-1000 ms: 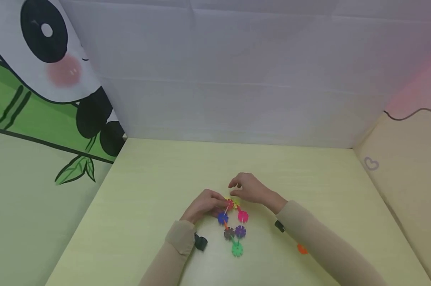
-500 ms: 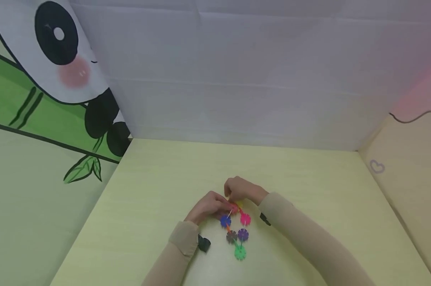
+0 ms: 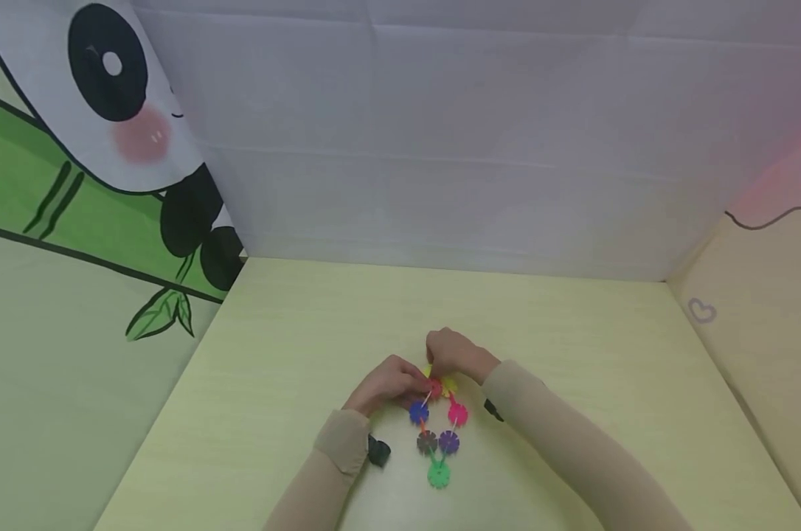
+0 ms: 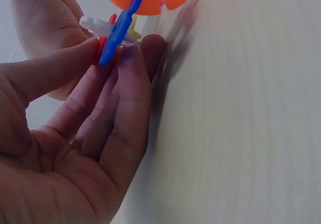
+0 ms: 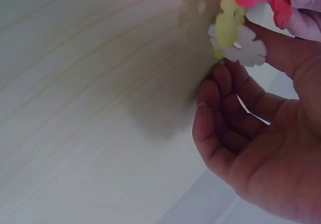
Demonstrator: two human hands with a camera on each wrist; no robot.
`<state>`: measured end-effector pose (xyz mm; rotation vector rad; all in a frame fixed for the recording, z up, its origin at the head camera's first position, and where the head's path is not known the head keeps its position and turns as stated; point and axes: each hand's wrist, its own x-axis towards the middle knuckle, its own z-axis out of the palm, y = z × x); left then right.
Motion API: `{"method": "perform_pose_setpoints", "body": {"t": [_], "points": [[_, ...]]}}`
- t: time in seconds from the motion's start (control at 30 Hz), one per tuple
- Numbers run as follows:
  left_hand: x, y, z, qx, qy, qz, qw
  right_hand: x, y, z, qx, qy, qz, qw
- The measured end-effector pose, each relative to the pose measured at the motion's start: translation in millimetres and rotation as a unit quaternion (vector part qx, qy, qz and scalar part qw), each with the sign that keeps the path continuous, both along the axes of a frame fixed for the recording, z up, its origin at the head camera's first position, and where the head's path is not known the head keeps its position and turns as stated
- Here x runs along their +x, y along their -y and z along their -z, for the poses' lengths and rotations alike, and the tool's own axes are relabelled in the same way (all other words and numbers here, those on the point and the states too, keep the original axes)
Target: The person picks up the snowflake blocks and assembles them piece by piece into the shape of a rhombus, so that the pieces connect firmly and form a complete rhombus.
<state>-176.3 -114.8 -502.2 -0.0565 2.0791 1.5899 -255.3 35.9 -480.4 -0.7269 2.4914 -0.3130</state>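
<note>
A loop of slotted plastic snowflake discs hangs together between both hands. My left hand [image 3: 389, 382] pinches the red disc [image 3: 435, 389] at its far end between thumb and fingers. From above, my right hand [image 3: 452, 352] reaches to the yellow disc [image 3: 450, 386] and pinches it; in the right wrist view a white disc [image 5: 249, 49] is slotted into that yellow one. Down the left side run a blue disc [image 3: 418, 413] and a brown disc [image 3: 427, 442], down the right a pink disc [image 3: 458, 414] and a purple disc [image 3: 449, 442]. A green disc [image 3: 439, 474] joins them at the near end.
The pale wooden table [image 3: 321, 317] extends around the hands. A white wall sheet [image 3: 440, 147] stands behind it, with a cartoon panel [image 3: 122, 133] on the left and a cream panel [image 3: 759, 310] on the right. A black wrist camera [image 3: 378, 451] sits by the left cuff.
My right hand has come down and in to the yellow disc, its fingers closing. The loop's near end swings slightly left. A loose orange piece by the right sleeve is now out of sight.
</note>
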Motion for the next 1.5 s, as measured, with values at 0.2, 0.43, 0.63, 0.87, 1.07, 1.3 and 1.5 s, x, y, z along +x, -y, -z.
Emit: {"method": "perform_pose_setpoints", "body": {"t": [0.2,0.43,0.63,0.87,1.07,1.3,1.5], "points": [[-4.0,-1.7,-4.3,-0.02,-0.008,0.013,0.9997,2.1,-8,-3.0,0.039,0.005,0.055,0.9977],[-6.9,-7.6,-9.7,-0.043,-0.015,0.025,0.9986,9.5,-17,-6.0,0.03,-0.005,0.072,0.997],[-9.6,-10.5,-8.7,-0.054,-0.011,0.023,0.9982,8.0,-31,-4.1,-0.043,0.008,0.087,0.9953],[-10.9,-11.9,-6.3,-0.063,-0.006,0.023,0.9977,-3.7,-49,5.1,-0.134,0.035,0.095,0.9859],[-10.4,-12.9,-5.7,-0.066,-0.005,0.017,0.9977,-8.4,-54,4.7,-0.203,0.048,0.131,0.9692],[-9.1,-13.1,-7.8,-0.068,-0.004,0.012,0.9976,-10.3,-61,1.1,-0.233,0.11,0.144,0.9554],[-9.0,-12.5,-5.5,-0.064,-0.003,0.011,0.9979,-10.8,-73,-4.8,-0.25,0.196,0.109,0.9419]]}}
